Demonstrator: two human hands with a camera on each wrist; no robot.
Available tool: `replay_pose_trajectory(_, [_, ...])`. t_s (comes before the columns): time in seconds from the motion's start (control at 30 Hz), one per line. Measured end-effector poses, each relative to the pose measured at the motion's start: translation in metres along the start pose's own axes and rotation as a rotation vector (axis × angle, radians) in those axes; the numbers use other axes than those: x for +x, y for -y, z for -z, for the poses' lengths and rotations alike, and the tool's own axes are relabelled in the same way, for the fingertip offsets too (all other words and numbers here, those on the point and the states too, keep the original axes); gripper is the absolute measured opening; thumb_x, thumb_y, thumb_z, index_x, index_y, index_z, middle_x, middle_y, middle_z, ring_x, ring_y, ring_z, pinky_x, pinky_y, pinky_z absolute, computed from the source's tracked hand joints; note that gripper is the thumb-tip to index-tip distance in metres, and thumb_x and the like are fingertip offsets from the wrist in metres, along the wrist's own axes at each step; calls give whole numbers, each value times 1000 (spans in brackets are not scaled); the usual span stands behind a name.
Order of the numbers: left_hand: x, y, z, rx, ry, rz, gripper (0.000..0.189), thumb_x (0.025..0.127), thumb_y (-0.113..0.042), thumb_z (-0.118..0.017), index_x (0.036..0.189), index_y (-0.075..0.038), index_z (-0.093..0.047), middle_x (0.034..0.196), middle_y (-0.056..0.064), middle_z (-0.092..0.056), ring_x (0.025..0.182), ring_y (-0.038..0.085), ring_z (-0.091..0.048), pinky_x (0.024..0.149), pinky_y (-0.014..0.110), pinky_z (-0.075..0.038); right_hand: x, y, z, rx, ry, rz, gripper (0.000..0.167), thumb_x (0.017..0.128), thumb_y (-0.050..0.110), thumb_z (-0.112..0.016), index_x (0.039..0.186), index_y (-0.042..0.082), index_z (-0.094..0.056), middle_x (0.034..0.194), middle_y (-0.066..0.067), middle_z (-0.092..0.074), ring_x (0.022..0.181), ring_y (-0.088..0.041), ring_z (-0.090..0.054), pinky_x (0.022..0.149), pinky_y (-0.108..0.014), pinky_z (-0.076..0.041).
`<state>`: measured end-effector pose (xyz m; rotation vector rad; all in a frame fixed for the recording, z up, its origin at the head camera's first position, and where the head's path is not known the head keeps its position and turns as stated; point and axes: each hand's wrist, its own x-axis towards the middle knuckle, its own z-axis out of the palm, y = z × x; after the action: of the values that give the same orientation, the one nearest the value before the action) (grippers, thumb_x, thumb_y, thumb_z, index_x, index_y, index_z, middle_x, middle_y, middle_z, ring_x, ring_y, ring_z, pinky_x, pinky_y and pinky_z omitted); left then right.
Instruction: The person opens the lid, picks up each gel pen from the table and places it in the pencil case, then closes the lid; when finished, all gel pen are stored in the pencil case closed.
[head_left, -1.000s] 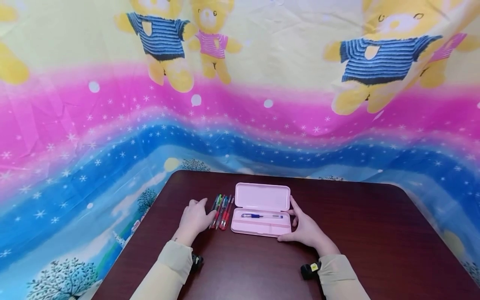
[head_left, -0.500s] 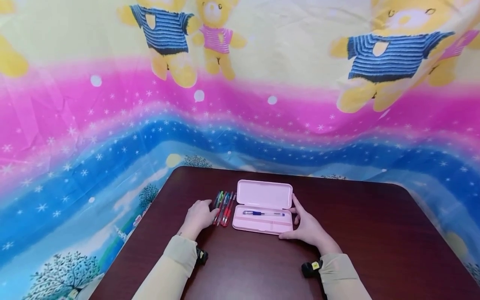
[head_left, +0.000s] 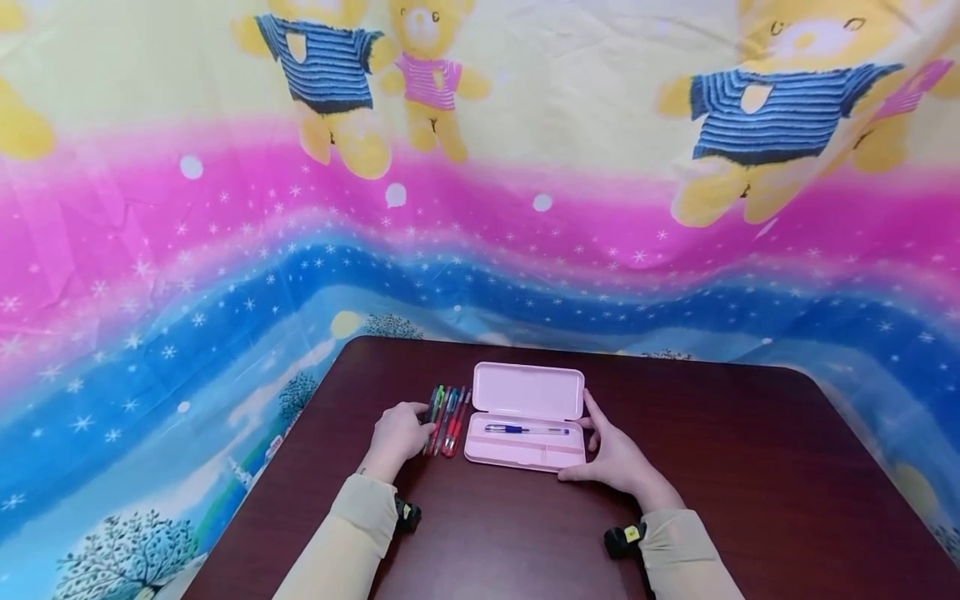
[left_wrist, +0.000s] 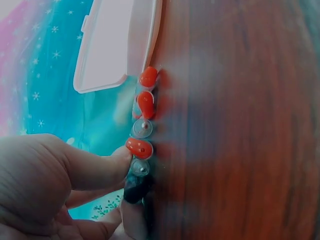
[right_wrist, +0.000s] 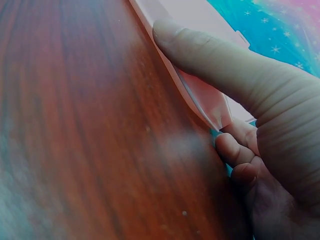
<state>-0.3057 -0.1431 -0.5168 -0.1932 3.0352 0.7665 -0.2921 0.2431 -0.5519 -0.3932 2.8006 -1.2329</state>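
An open pink pencil case point(head_left: 528, 392) lies on the table, with a blue-gripped pen point(head_left: 517, 429) in its upper compartment. Just left of it, several pens point(head_left: 453, 423) with red, green and dark parts lie side by side. My left hand point(head_left: 397, 433) is at the left end of this row. In the left wrist view its thumb touches a red-tipped pen point(left_wrist: 139, 148), while the fingers curl beside a dark pen point(left_wrist: 134, 190) at the row's end. My right hand point(head_left: 618, 454) holds the case's right end, thumb on the front rim, other fingers at the side and back.
The dark wooden table point(head_left: 510, 533) has rounded far corners. Behind it hangs a colourful cloth point(head_left: 600, 250) printed with bears. Each wrist carries a black camera, the right one point(head_left: 622, 540) with a yellow label.
My left hand has shifted slightly right, its index finger and thumb now right against the leftmost pens. The right hand keeps its hold on the pencil case. The head view has shifted a little.
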Motion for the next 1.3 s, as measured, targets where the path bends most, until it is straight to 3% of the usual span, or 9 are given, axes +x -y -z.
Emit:
replay_pose_trajectory(0.5, [4,4,2,-61,-8,10,31,100,-25,-79,129,-14,-82,116,9,-84,104,29,-75,98,54,-60,-1,0,2,7,-3,-2,153,68,43,-107,179,23,-4,144,-11,-67,92,-18,-52,66,-26,-48])
replay_pose_trajectory(0.8, [-1,-3,10,-148,-83,-43,31,102,-22,-77,133,-18,-82,100,3,-82,86,19,-71,81,44,-59,0,-1,0,6,-5,-3,152,68,44,-107,179,25,-4,147,-12,-67,91,-17,-52,65,-26,-49])
replay_pose_trajectory(1.07, [-9,-23,12,-255,-76,-213,35,101,-20,-80,136,-28,-80,98,0,-77,68,13,-62,59,31,-52,-1,-1,-1,14,1,-26,153,67,47,-107,179,26,-5,146,-11,-66,92,-17,-53,65,-26,-51])
replay_pose_trajectory(1.3, [-7,-48,9,-209,-51,-493,34,100,-14,-81,131,-29,-83,102,3,-74,66,9,-63,61,28,-56,0,-1,0,12,1,-8,153,68,44,-107,179,25,-5,144,-12,-66,92,-19,-53,64,-27,-50])
